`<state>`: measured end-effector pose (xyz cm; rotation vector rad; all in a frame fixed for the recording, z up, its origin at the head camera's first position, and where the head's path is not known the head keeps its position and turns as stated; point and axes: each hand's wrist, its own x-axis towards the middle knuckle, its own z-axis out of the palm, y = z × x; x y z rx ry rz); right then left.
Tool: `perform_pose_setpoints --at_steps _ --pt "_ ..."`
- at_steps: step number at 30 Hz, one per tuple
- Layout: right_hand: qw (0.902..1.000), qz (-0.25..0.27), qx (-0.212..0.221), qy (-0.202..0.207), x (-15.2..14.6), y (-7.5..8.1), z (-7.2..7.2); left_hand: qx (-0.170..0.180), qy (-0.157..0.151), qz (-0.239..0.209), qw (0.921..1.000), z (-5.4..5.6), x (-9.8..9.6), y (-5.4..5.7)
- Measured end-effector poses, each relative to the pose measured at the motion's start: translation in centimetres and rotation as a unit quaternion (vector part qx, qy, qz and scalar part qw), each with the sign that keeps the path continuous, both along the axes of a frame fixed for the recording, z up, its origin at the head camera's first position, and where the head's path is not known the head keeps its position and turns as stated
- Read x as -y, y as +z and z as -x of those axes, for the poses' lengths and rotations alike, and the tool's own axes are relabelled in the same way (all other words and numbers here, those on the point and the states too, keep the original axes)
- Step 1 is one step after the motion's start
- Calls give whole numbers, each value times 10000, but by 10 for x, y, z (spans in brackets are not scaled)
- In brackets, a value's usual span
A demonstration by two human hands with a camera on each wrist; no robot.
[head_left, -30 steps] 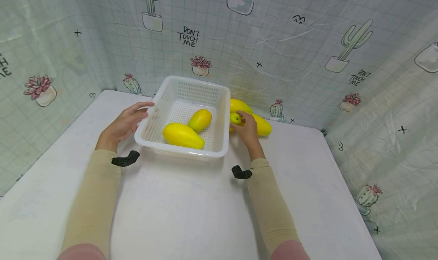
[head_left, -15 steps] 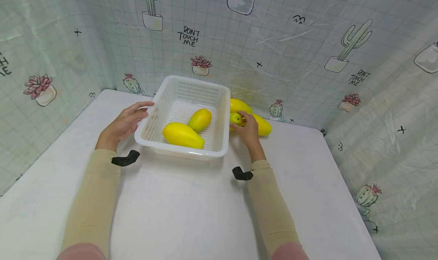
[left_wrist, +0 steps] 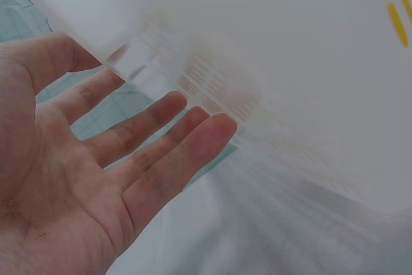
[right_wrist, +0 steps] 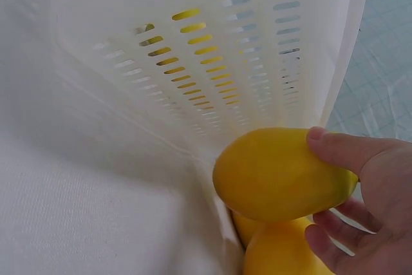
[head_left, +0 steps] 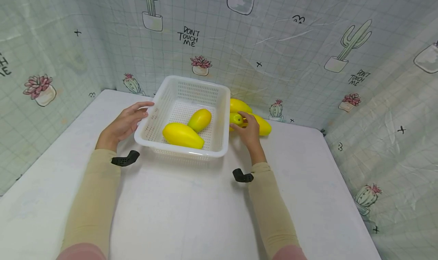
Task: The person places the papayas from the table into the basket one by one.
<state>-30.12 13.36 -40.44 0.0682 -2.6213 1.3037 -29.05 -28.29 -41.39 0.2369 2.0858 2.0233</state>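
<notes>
A white plastic basket (head_left: 184, 153) stands at the back of the table, holding a smaller green-yellow mango (head_left: 200, 120) and a larger, long yellow fruit (head_left: 183, 135). My left hand (head_left: 123, 122) touches the basket's left side at the rim; its fingers reach out nearly straight in the left wrist view. Outside the basket's right wall, my right hand (head_left: 249, 130) pinches another mango (right_wrist: 277, 175) between thumb and fingers. That mango lies over yellow fruit (right_wrist: 277, 249) in the right wrist view.
Behind the right hand lie two large yellow fruits, one at the back (head_left: 241, 105) and one to the right (head_left: 262, 126). A patterned cloth curtain (head_left: 273, 54) hangs close behind the white table (head_left: 191, 206).
My right hand has shifted very slightly to the right with the mango in its fingers. The left hand and the basket stay put.
</notes>
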Motion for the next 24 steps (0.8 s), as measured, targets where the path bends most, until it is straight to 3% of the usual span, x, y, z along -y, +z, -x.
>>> perform_pose_setpoints --at_steps 12,24 --pt "9998 178 -69 -35 0 0 -5 3 22 90 10000 0 -1 1" --pt "9995 269 -189 -27 -1 -3 -11 -11 -15 -95 10000 -2 -1 2"
